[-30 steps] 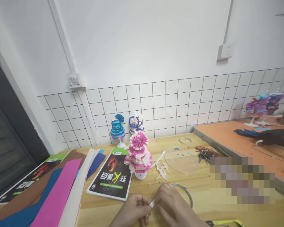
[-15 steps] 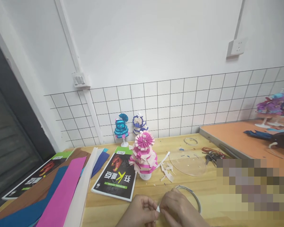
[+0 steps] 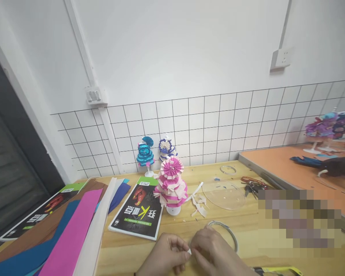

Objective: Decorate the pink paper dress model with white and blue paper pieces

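Low in the middle, my left hand (image 3: 170, 253) and my right hand (image 3: 212, 248) are close together above the wooden table, fingers pinched. Between their fingertips shows a small white piece (image 3: 189, 252), mostly covered, perhaps paper or tape. My left thumb and forefinger close on it; what the right fingers grip is hidden behind them. Just beyond the right hand lies a grey ring-shaped roll (image 3: 233, 238), partly covered by that hand. In front of both hands stands a pink and white pleated-paper tree (image 3: 172, 184) on a white base.
A black-covered book (image 3: 135, 214) and coloured paper sheets (image 3: 70, 234) lie left. Behind stand a teal paper tree (image 3: 145, 153) and a blue-and-white one (image 3: 166, 147). Right are paper scraps (image 3: 199, 205), a clear disc (image 3: 224, 199), keys (image 3: 253, 188) and a yellow-edged item (image 3: 287, 270).
The camera view has shifted slightly, bringing the yellow-edged item in at the bottom right. The hands stay together, and less of the white piece shows between the fingertips.
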A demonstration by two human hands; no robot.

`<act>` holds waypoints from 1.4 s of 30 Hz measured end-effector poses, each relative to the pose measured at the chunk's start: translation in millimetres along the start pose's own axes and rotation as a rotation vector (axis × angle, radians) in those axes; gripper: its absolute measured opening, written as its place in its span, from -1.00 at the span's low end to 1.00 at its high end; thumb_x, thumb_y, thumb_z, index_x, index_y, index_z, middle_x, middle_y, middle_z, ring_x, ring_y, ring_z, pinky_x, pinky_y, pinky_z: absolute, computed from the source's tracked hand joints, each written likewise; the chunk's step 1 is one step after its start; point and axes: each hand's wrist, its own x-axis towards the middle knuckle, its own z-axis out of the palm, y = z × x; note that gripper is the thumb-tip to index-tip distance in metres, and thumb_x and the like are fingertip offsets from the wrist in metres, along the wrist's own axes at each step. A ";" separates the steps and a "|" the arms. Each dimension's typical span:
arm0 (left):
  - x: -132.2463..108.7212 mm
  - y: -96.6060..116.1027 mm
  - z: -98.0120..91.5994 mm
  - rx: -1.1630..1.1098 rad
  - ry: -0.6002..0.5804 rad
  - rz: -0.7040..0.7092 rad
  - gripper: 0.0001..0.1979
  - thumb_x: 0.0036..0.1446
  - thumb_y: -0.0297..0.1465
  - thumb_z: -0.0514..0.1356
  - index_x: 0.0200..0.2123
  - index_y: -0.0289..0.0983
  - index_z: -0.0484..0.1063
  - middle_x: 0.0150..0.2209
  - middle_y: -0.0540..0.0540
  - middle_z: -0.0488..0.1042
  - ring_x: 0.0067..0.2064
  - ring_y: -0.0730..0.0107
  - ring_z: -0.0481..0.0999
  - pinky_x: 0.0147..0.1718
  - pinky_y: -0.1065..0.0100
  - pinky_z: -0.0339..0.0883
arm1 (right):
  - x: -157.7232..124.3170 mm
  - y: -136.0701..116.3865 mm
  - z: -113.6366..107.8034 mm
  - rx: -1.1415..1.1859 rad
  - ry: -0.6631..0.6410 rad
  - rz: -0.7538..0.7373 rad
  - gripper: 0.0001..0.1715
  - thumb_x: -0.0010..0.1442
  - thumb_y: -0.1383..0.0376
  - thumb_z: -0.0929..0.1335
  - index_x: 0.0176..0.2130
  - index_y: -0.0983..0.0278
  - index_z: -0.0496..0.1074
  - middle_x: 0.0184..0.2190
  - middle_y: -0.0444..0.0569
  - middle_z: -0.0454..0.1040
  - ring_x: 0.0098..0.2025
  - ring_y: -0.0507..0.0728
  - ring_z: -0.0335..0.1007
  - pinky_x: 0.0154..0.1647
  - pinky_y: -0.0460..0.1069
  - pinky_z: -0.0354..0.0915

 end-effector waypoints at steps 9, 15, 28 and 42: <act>1.7 -2.9 0.9 0.041 0.034 -0.008 -0.66 -0.35 -0.23 0.32 -0.53 -0.34 0.35 -0.76 0.11 0.29 -0.70 0.58 0.26 -0.71 0.51 0.09 | -0.2 3.0 3.2 0.023 0.004 0.010 -0.77 0.09 0.41 0.19 -0.43 0.24 0.40 -0.46 -0.12 0.45 -0.37 0.02 0.30 -0.26 -0.08 0.06; 2.1 -4.9 0.3 0.031 0.024 0.004 -0.68 -0.31 -0.25 0.30 -0.50 -0.34 0.35 -0.75 0.11 0.31 -0.71 0.59 0.26 -0.71 0.51 0.10 | 0.4 4.9 4.3 0.122 0.011 0.081 -0.77 0.04 0.43 0.20 -0.45 0.23 0.41 -0.48 -0.15 0.46 -0.39 0.02 0.30 -0.29 -0.09 0.10; -0.8 0.6 0.4 -0.013 0.002 0.014 -0.74 -0.27 -0.28 0.27 -0.50 -0.35 0.37 -0.76 0.10 0.30 -0.71 0.58 0.25 -0.70 0.49 0.09 | 2.0 9.7 7.4 0.235 0.002 0.185 -0.81 0.08 0.30 0.22 -0.49 0.28 0.35 -0.56 -0.15 0.39 -0.50 -0.01 0.25 -0.50 -0.15 0.08; -0.8 0.3 0.6 0.006 0.000 0.026 -0.70 -0.25 -0.25 0.26 -0.46 -0.36 0.39 -0.75 0.11 0.30 -0.71 0.59 0.25 -0.71 0.51 0.08 | 0.0 10.0 8.3 0.253 -0.029 0.198 -0.81 0.02 0.43 0.18 -0.46 0.28 0.34 -0.53 -0.14 0.40 -0.48 -0.01 0.27 -0.47 -0.14 0.11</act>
